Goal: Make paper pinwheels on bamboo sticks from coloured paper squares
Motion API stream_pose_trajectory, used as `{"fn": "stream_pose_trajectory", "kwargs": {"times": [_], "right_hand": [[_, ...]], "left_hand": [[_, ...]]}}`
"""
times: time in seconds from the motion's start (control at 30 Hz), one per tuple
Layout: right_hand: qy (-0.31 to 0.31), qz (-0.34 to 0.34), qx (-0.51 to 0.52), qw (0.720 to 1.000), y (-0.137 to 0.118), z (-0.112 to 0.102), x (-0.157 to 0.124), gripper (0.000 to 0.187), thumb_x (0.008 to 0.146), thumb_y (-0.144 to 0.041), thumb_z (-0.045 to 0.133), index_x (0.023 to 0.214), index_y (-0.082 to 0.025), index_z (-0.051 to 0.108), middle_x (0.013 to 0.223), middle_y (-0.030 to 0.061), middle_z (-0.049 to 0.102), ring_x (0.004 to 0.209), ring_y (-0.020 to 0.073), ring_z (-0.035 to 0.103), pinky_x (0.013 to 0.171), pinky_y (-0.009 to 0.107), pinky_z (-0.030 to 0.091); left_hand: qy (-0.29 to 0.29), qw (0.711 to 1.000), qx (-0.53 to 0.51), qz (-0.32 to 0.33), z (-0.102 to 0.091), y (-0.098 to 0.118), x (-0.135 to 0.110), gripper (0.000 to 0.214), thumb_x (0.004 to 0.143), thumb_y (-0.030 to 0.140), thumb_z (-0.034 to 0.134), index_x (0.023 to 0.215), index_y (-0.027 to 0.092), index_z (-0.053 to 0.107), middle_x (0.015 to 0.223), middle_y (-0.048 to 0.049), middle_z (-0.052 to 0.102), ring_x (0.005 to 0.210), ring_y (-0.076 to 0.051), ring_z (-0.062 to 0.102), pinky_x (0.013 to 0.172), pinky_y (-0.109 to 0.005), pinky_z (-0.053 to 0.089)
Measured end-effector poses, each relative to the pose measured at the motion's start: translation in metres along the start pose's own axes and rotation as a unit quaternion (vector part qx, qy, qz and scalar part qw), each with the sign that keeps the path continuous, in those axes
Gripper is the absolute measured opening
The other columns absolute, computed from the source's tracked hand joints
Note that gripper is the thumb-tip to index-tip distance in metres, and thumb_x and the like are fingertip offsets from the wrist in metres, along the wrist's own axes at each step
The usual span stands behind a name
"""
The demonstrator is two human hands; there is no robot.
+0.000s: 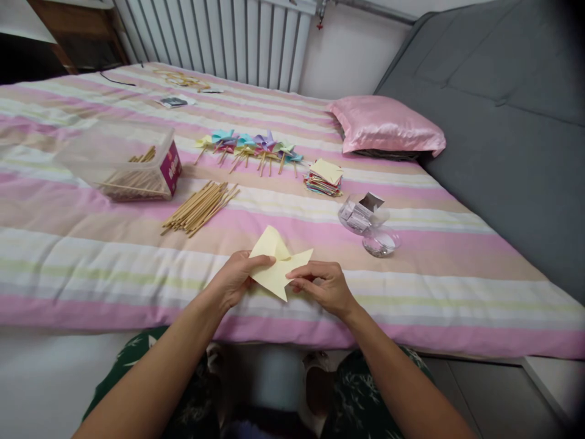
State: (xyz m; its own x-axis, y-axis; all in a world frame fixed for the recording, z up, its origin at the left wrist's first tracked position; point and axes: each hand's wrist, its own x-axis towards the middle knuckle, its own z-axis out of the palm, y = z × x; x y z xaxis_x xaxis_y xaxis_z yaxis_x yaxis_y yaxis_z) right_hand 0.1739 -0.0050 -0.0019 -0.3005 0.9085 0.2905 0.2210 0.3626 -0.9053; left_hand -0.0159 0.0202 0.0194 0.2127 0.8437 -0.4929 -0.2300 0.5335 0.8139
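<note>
Head view: forearms (183, 341) extend forward, converging. Left hand (236, 275) clamps the pale yellow paper (273, 275), thumb on top; right hand (323, 285) pinches its right side. The paper, slit and partly folded, is located above the bed (457, 336), near its front edge.

No lettering, brand or number is legible in this view. White markings stand on the glossy magenta rectangular label (170, 169) at the end of the translucent, open-topped plastic box (103, 146), but they are blurred and too slanted to be read. On the small pale-grey packets (355, 217) in the clear round plastic bowl (342, 213), any print is too small to distinguish.
</note>
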Motion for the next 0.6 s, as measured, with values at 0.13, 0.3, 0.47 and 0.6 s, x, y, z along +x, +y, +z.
{"fn": "stream_pose_trajectory", "kwargs": {"times": [0.13, 0.3, 0.47, 0.6], "right_hand": [[0.017, 0.047, 0.051, 0.997, 0.007, 0.003, -0.001, 0.013, 0.075, -0.033, 0.069, 0.083, -0.024, 0.073, 0.074, 0.0029, 0.069, 0.059, 0.0143, 0.065, 0.053, 0.026, 0.052], [0.046, 0.078, 0.081, 0.993, 0.007, 0.007, 0.001, 0.014, 0.072, -0.035, 0.071, 0.076, -0.022, 0.073, 0.071, 0.0025, 0.066, 0.060, 0.0140, 0.064, 0.055, 0.026, 0.054], [0.085, 0.081, 0.086, 0.989, 0.002, 0.011, 0.003, 0.018, 0.071, -0.036, 0.071, 0.068, -0.019, 0.069, 0.070, 0.0033, 0.065, 0.063, 0.0150, 0.064, 0.054, 0.024, 0.053], [0.099, 0.092, 0.108, 0.985, 0.003, 0.014, 0.003, 0.017, 0.071, -0.034, 0.071, 0.070, -0.018, 0.068, 0.064, 0.0019, 0.064, 0.056, 0.0139, 0.063, 0.052, 0.025, 0.053]], "left_hand": [[-0.001, 1.000, 0.015, 0.025, 0.003, -0.002, -0.002, 0.022, 0.057, 0.021, 0.074, 0.075, 0.009, 0.070, 0.066, -0.0063, 0.070, 0.056, -0.014, 0.060, 0.052, -0.021, 0.042], [0.009, 0.997, 0.043, 0.058, 0.005, -0.009, 0.000, 0.025, 0.059, 0.025, 0.073, 0.078, 0.009, 0.070, 0.067, -0.0067, 0.070, 0.058, -0.016, 0.061, 0.054, -0.023, 0.043], [0.032, 0.996, 0.055, 0.066, 0.008, -0.014, 0.001, 0.026, 0.057, 0.028, 0.075, 0.074, 0.010, 0.069, 0.064, -0.0050, 0.069, 0.054, -0.015, 0.059, 0.051, -0.022, 0.042], [0.033, 0.995, 0.059, 0.069, 0.011, -0.015, 0.001, 0.025, 0.055, 0.028, 0.076, 0.071, 0.009, 0.068, 0.059, -0.0039, 0.067, 0.052, -0.015, 0.058, 0.050, -0.022, 0.041]]}}
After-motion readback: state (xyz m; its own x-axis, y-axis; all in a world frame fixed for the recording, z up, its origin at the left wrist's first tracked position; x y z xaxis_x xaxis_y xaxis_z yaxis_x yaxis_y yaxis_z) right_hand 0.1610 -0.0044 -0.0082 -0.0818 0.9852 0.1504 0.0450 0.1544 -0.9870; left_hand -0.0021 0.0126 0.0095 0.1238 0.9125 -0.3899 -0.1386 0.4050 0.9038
